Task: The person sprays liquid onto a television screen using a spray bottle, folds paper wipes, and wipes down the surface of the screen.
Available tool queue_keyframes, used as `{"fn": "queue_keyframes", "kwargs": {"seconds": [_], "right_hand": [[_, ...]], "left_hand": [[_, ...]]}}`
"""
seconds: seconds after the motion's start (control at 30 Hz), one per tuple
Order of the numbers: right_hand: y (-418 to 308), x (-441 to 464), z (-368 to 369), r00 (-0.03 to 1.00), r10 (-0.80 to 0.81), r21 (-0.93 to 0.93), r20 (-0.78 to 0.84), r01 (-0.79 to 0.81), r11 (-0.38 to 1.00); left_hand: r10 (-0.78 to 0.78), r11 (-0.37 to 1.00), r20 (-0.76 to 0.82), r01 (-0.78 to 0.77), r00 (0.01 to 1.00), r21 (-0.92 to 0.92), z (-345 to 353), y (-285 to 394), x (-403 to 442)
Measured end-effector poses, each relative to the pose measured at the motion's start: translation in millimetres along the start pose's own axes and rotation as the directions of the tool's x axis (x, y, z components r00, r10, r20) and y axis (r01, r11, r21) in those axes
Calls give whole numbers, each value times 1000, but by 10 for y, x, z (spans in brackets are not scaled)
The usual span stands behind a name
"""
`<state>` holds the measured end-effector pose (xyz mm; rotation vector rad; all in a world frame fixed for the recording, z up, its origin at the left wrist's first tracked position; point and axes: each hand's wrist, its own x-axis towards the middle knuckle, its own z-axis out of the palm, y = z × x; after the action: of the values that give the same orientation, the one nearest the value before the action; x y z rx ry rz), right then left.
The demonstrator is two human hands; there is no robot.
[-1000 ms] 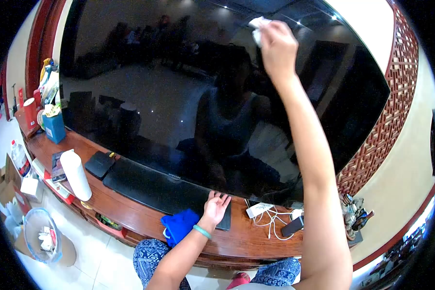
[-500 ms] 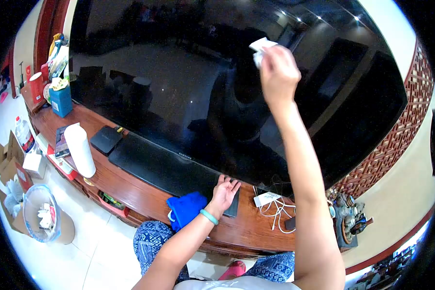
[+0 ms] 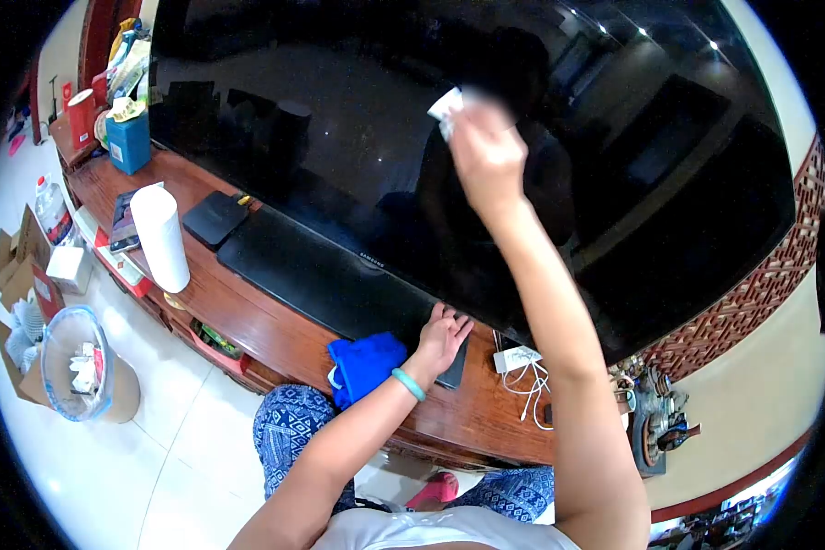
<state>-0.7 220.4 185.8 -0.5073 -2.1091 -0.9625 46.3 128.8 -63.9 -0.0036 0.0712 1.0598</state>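
The right arm (image 3: 566, 339) reaches high, the right grip (image 3: 489, 154) curled and partly blurred, while the left arm (image 3: 344, 458) stretches lower, the left grip (image 3: 440, 341) relaxed with fingers (image 3: 449, 321) slightly parted.

Right hand (image 3: 488, 154), white wipe (image 3: 445, 110): you bring both lower and further left over the dark screen (image 3: 385, 192) than a second ago. Your view shifts; more of your white top (image 3: 431, 532) shows. Dark block (image 3: 548, 414) on the cabinet (image 3: 490, 412) now sits mostly behind your right arm (image 3: 564, 339).
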Motion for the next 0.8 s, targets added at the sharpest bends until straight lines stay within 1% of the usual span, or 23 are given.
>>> {"fn": "queue_keyframes", "kwargs": {"seconds": [0.03,0.07,0.1,0.13,0.2,0.23,0.27,0.3,0.33,0.37,0.4,0.47,0.5,0.53,0.57,0.6,0.67,0.7,0.73,0.77,0.8], "right_hand": [[-66,-313,190,990,-121,97,70,114,989],[-126,-320,171,987,-104,71,122,96,993],[-414,-832,317,923,-224,145,312,187,972],[-449,-924,343,892,-287,105,350,267,958],[-374,-760,220,868,-191,152,458,135,979],[-240,-566,165,908,-224,125,353,192,973],[-186,-596,256,945,-226,133,237,199,971],[-49,-43,34,994,-84,10,67,84,996],[-28,132,-30,1000,-19,-37,19,20,999],[0,116,11,999,-33,-36,-9,33,999],[-32,83,125,995,-56,-56,-86,52,997],[-144,-95,200,1000,-11,-30,4,11,999],[-332,-655,473,985,-25,146,173,-1,989],[-447,-780,416,914,-245,16,323,253,967],[-484,-719,346,909,-222,58,352,216,975],[-485,-765,267,824,-233,127,516,195,973],[-395,-743,318,863,-264,81,430,255,964],[-236,-415,218,958,-61,148,280,20,989],[-161,-171,132,979,-94,23,179,91,996],[-131,-20,122,991,-67,-8,120,69,998],[-131,13,115,997,-33,-36,64,35,999]], "left_hand": [[14,1000,9,-14,1000,-1,20,3,-29],[14,1000,8,-14,1000,-1,53,13,-45],[8,1000,32,-8,999,-5,76,24,-79],[4,1000,62,-4,998,-4,94,52,-70],[18,1000,60,-16,998,-25,37,9,-24],[15,998,22,-13,1000,-67,-10,-28,13],[9,994,-14,-10,1000,-107,-52,-58,46],[20,997,-31,-23,999,-80,-6,-54,17],[16,997,-39,-19,999,-80,1,-56,11],[26,998,-13,-26,1000,-65,27,-37,26],[27,999,3,-27,1000,-45,-2,-41,-3],[28,999,22,-27,999,-37,-5,-23,2],[35,999,68,-33,997,-34,-14,-15,-13],[40,999,118,-37,992,-29,-19,-16,-18],[33,999,85,-32,996,-13,-50,-40,14],[38,999,85,-36,996,-16,-92,-57,51],[10,994,34,-7,999,-109,-180,-110,134],[17,993,33,-13,999,-117,-94,-92,92],[21,996,-59,-26,998,-83,56,-52,-16],[27,998,-147,-34,989,-44,146,-21,-71],[21,999,-157,-29,987,-43,63,-50,-37]]}}
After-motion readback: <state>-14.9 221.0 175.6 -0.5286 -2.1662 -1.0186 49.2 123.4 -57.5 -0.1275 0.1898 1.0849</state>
